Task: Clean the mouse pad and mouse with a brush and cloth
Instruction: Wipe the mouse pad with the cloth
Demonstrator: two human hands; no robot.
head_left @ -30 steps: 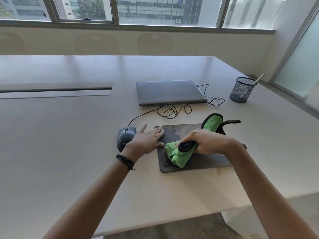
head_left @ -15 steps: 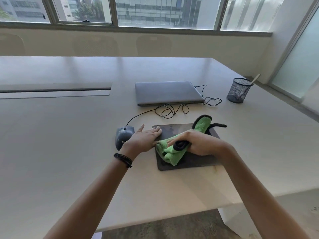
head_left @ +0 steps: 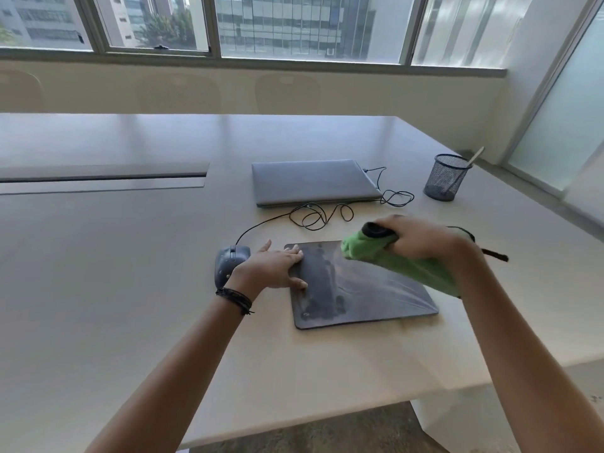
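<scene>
Head view, the only one supplied. Count: one mouse pad [head_left: 359, 292], one mouse [head_left: 228, 261], one cloth [head_left: 402, 264], two hands, one closed laptop [head_left: 310, 181], one mesh cup [head_left: 445, 177] holding one pale stick [head_left: 475, 156], one bracelet [head_left: 234, 297] on the left wrist.

The mouse pad lies flat on the table [head_left: 130, 289], near its front edge, just right of the mouse. It is dark and rectangular with rounded corners. Its left half shows dull smears; its right half shows pale streaks fanning outward.

The left hand [head_left: 273, 266] lies flat, fingers straight and spread, fingertips on the pad's left edge. It hides part of the mouse's right side.

The right hand [head_left: 421, 240] grips the bunched green cloth, fingers curled round it, over the pad's far right corner. Whether the cloth touches the pad cannot be told. A black piece shows at the cloth's left end; whether it is trim or a brush cannot be told.

The mouse's cable [head_left: 313, 217] runs in loops to the laptop, farther back. The cup stands far right.
</scene>
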